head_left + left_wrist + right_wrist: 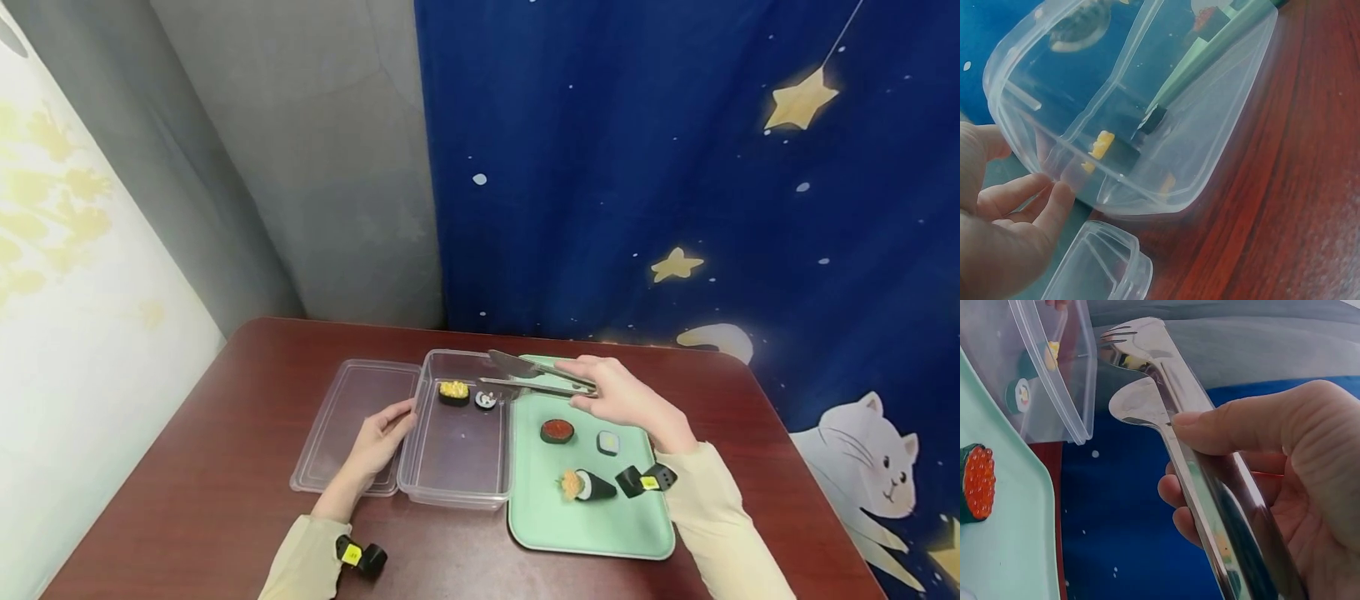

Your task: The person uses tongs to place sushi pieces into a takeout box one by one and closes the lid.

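In the head view my left hand [385, 439] touches the left side of a clear plastic container [457, 497] with relaxed fingers; its fingertips [1063, 190] rest against the outer wall. My right hand [618, 396] holds metal serving tongs [1194, 431], thumb on top and fingers beneath. One tip is forked, the other rounded, and they stand apart with nothing between them. The tips reach over the container's right rim in the head view. Inside sit a yellow-topped sushi piece [453, 392] and a small round sushi roll [485, 400].
Right of the container lies a green tray [540, 525]. It carries a red roe sushi [557, 431], a small pale square sushi piece [608, 442] and a cone-shaped hand roll [596, 486]. A clear lid [330, 433] lies left of the container on the brown table [202, 492].
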A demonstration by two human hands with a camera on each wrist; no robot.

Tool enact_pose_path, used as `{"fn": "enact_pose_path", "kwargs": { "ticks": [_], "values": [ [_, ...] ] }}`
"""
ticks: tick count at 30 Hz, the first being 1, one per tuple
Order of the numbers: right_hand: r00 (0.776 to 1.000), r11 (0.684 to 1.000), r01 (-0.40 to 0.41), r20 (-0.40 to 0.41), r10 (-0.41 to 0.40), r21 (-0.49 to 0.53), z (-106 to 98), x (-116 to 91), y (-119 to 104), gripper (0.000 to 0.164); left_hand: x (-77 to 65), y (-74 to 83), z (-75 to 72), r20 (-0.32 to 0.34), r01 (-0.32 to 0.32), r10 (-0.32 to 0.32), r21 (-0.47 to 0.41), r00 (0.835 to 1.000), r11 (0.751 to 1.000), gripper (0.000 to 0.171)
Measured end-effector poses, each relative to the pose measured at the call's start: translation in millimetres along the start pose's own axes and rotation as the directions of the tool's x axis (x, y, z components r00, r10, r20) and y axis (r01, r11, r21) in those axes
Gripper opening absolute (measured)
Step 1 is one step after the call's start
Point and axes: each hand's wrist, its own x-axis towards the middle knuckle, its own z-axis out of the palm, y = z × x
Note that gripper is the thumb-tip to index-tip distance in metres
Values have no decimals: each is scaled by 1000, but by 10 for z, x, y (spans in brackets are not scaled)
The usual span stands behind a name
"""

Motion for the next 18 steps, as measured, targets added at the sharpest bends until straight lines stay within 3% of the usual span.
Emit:
{"fn": "enact_pose_path", "kwargs": {
  "ticks": [6,11,18],
  "values": [
    [996,1000,-9,-92,9,-7,-56,-352,-14,51,-10,-13,13,10,7,-7,-3,1000,1000,38],
    [983,1000,7,-181,-11,-21,-37,-619,24,53,-12,-17,12,2,-30,30,-7,1000,1000,38],
    [982,993,-23,-183,45,117,83,-886,241,51,-13,10,4,-2,-46,46,6,999,999,37]
  ]
}}
